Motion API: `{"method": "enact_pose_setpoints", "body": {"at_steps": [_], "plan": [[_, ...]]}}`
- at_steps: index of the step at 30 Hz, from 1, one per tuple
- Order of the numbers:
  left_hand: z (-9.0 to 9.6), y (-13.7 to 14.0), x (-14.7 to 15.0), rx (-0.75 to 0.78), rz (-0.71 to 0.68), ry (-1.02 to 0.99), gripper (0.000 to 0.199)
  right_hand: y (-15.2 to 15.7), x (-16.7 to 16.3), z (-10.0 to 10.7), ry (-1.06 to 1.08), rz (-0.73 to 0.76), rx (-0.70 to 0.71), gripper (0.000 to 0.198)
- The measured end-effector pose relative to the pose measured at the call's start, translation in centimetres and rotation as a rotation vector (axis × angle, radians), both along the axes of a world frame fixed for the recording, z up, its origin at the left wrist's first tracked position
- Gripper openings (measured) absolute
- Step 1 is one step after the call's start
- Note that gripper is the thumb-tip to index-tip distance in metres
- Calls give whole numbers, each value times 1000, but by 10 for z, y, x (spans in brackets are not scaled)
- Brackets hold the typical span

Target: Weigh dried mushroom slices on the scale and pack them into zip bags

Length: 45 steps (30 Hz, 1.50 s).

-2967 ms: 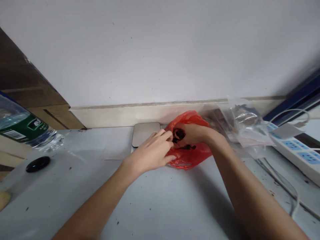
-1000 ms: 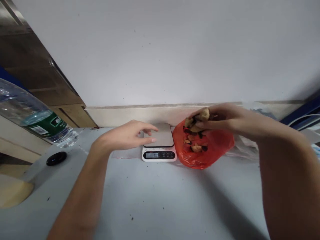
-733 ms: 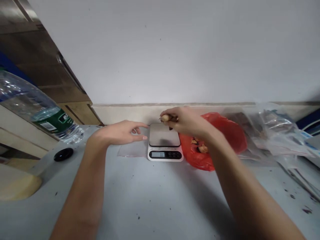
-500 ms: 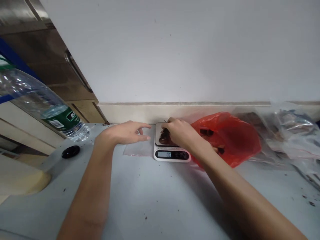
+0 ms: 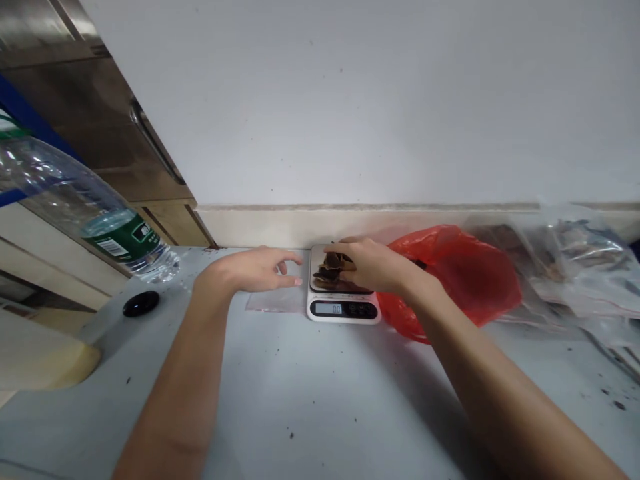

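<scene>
My right hand [image 5: 370,261] is over the plate of a small white kitchen scale [image 5: 345,309]. Thumb and fingers are curled around several dark brown dried pieces [image 5: 330,265], which lie low against the plate. The scale's display [image 5: 329,309] seems to read 0.0. Just left of the scale, my left hand [image 5: 257,268] hovers with thumb and fingers apart and nothing in it. Below that hand a clear flat plastic bag [image 5: 277,301] lies on the table, its left part partly covered. A red plastic bag [image 5: 465,280] gapes beside the scale, partly behind my right forearm.
A water bottle [image 5: 125,233] with a green label stands at the left, near a black round lid [image 5: 141,304]. A pale container [image 5: 45,353] is at the left edge. Clear bags with contents [image 5: 585,253] lie at the right. A white wall [image 5: 375,120] rises behind the table.
My right hand has shifted slightly right and its fingers have spread, so more of the brown pieces shows. The red bag's front edge has shifted a little. My left hand is nearly still.
</scene>
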<state>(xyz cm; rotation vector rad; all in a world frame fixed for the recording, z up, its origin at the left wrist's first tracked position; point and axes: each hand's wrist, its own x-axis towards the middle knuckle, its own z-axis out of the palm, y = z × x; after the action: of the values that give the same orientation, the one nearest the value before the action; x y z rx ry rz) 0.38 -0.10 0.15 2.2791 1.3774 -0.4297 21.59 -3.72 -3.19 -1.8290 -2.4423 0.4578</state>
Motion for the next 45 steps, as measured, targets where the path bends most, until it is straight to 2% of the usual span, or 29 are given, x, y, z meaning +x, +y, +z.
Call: {"method": "enact_pose_setpoints", "body": {"at_steps": [2, 7, 13, 16, 20, 23, 29, 33, 36, 39, 45], "plan": [[0, 0, 0, -15, 17, 25, 66, -2, 3, 5, 24, 0, -20, 45], [-1, 1, -3, -42, 84, 73, 64, -7, 15, 15, 47, -37, -16, 52], [-18, 4, -6, -118, 81, 109, 70, -12, 34, 27, 173, -144, 100, 42], [-30, 7, -1, -134, 80, 104, 54, -11, 43, 30, 237, -137, 186, 35], [-37, 11, 3, -172, 83, 82, 18, -13, 51, 34, 238, -123, 260, 31], [-38, 13, 2, -191, 71, 67, 10, -13, 51, 34, 240, -166, 243, 30], [-43, 12, 6, -161, 66, 75, 30, -4, 31, 16, 167, -230, 61, 35], [-41, 10, 7, -146, 61, 67, 22, 2, 21, 2, 56, -184, -9, 29], [-39, 9, 7, -143, 62, 62, 18, 5, 23, 0, 132, -196, -31, 24], [-38, 9, 7, -142, 67, 56, 14, 3, 30, 11, 244, -212, -34, 20], [-39, 9, 9, -161, 70, 31, 11, -25, 51, 56, 285, -251, 67, 14]]}}
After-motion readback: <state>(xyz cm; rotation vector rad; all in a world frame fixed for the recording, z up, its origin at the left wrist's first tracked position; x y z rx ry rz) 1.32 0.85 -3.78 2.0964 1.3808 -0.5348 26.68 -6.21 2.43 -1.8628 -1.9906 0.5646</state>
